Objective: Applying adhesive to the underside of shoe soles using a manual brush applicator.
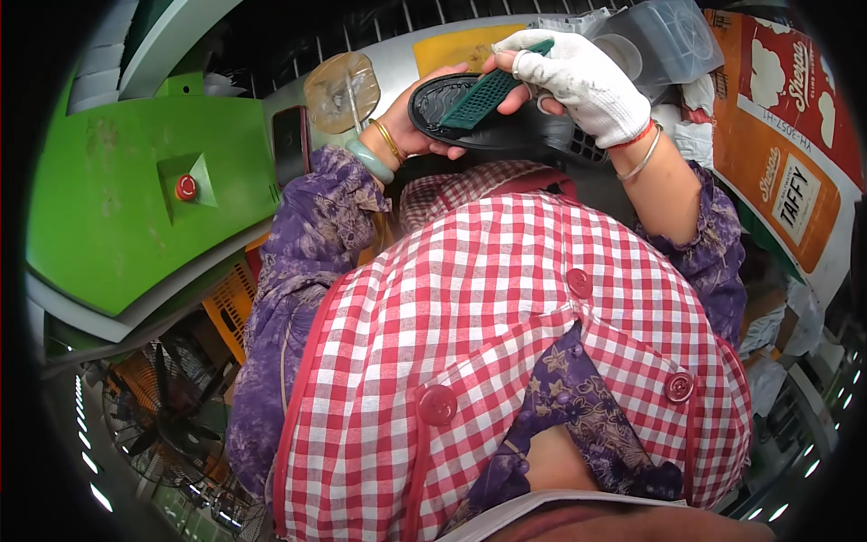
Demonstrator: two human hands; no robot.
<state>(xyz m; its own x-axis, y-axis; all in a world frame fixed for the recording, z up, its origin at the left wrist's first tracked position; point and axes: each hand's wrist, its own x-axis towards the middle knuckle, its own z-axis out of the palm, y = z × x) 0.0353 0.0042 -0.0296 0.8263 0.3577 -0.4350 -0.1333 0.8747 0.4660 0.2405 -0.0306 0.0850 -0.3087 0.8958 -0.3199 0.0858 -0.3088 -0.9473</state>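
**Both hands up on a dark shoe sole**

Head view, looking straight down past a red-and-white checked apron point(506, 361) worn over purple flowered sleeves point(312, 235). The bare left hand point(420, 122) has its fingers point(452, 152) wrapped under and around a black shoe sole point(452, 108), holding it up in front of the chest with the tread side facing the camera. There's a jade-green bangle point(370, 160) and a thin gold one on that wrist. The right hand point(578, 81), in a white knit glove, has its fingers pinched shut on a green grid-patterned strip point(488, 93), which lies across the sole, touching it.

Around that: a bright green machine housing point(117, 199) with a red button point(186, 187) on the left, an orange printed carton point(786, 154) on the right, clear plastic tubs point(664, 41) at the top, and a fan point(163, 411) down in the lower left.
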